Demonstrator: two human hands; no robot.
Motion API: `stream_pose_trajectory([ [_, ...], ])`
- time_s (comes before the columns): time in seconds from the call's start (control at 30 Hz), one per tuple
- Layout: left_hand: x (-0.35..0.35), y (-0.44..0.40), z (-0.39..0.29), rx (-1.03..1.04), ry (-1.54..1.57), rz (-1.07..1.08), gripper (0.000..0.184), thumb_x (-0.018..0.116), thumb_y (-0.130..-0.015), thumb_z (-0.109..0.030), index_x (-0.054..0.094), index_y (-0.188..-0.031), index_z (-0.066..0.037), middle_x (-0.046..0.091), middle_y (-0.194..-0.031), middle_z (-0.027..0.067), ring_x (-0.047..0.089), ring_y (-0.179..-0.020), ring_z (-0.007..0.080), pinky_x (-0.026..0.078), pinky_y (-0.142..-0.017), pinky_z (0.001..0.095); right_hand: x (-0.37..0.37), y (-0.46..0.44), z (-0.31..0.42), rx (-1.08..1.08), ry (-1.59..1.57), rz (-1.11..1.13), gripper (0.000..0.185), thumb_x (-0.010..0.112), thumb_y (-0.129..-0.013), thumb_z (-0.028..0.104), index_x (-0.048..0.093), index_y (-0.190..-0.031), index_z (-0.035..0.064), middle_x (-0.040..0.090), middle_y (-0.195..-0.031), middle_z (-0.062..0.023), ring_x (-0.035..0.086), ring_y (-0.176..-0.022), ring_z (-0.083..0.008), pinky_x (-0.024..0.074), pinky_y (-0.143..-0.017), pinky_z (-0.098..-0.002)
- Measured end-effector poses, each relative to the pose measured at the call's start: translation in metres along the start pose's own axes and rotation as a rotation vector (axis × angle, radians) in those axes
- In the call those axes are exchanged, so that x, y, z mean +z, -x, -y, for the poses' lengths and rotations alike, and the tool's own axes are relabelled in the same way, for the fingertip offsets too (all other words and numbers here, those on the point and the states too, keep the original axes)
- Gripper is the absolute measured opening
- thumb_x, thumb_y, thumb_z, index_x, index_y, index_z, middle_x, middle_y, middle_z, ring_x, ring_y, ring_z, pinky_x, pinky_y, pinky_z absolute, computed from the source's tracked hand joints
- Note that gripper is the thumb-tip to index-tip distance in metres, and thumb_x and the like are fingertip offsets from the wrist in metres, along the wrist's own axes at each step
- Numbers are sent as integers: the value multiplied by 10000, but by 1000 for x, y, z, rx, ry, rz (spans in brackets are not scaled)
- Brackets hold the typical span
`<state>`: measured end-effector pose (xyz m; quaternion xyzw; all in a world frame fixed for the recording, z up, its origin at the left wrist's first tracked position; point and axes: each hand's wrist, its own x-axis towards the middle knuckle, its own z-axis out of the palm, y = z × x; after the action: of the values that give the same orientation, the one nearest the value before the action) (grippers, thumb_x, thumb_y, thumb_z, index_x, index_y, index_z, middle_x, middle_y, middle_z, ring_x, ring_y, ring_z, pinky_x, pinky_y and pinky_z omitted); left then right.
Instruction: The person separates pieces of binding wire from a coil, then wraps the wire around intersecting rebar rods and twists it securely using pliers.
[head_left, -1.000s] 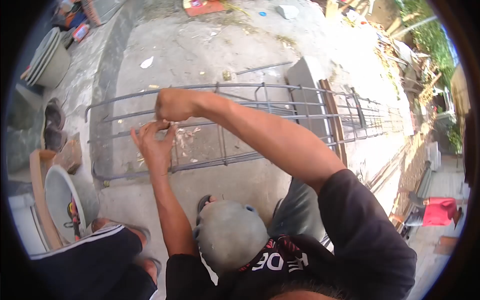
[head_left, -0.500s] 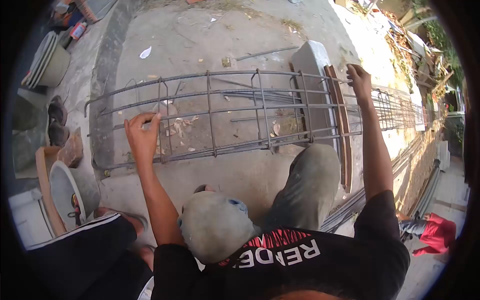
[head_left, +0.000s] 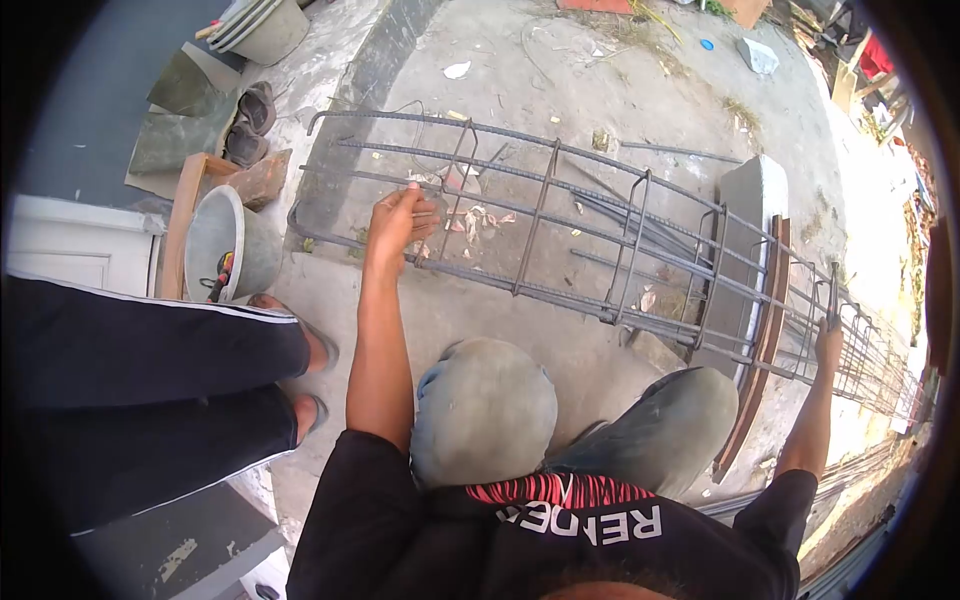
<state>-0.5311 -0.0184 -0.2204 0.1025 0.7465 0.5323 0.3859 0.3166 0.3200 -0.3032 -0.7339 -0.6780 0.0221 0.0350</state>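
Note:
My left hand (head_left: 398,222) is at the left part of a long rebar cage (head_left: 530,215), beside its lower bars, with thumb and finger drawn together; anything between them is too small to make out. Far to the right, my right hand (head_left: 829,345) is closed around a dark metal hand tool (head_left: 834,290) that looks like pincers and stands upright over the cage. The cage rests across a grey concrete block (head_left: 755,195) and a brown metal bar (head_left: 768,345).
Another person's legs in dark trousers (head_left: 150,345) stand at my left, near a bucket (head_left: 262,245) and a pair of shoes (head_left: 246,125). Loose rods (head_left: 680,150) lie behind the cage. My knees (head_left: 485,410) are just in front of it.
My right hand has gone from beside my left hand to the far right and now holds the tool. The view has swung, shifting the cage rightwards in the picture.

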Motion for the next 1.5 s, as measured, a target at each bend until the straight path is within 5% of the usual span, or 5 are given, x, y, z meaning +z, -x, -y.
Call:
stream_pose_trajectory([
  [0.67,14,-35,18,-209,240,-21,402,660,-1045,-447,642,-1050,-46,622,-823,15,484,-587,87,327,-436,223,-7,-14,-8,123,-79,-315,505,483,-1055,426,588,-1120,-63,628,-1163,-349,600,-1074,-550,447,-901,-624],
  [0.83,13,-28,17,-205,282,-13,386,650,-1058,-406,663,-1028,-21,655,-825,31,507,-580,85,368,-436,219,-84,8,45,237,-701,-51,424,561,-1073,407,634,-1198,9,455,-799,-27,472,-703,-108,448,-641,-287],
  [1.1,1,-29,22,-174,383,195,176,732,-992,-164,649,-1059,-24,654,-907,48,541,-659,103,407,-489,234,-206,132,324,-530,-648,42,140,526,-1080,120,577,-1162,19,586,-901,-76,557,-760,-160,498,-694,-344],
  [1.2,0,-32,27,-159,413,247,146,725,-983,-104,650,-1060,-7,657,-918,54,548,-668,102,416,-499,237,-216,163,406,-785,-305,78,132,549,-942,-59,548,-1053,12,656,-1012,-165,640,-826,-371,519,-766,-422],
  [1.5,6,-32,36,-128,576,268,93,679,-968,-9,655,-1041,43,673,-883,102,567,-650,106,411,-481,235,-176,190,617,-1452,448,-329,197,593,-967,117,743,-1082,60,639,-1295,-28,569,-1267,-200,412,-1152,-405],
])
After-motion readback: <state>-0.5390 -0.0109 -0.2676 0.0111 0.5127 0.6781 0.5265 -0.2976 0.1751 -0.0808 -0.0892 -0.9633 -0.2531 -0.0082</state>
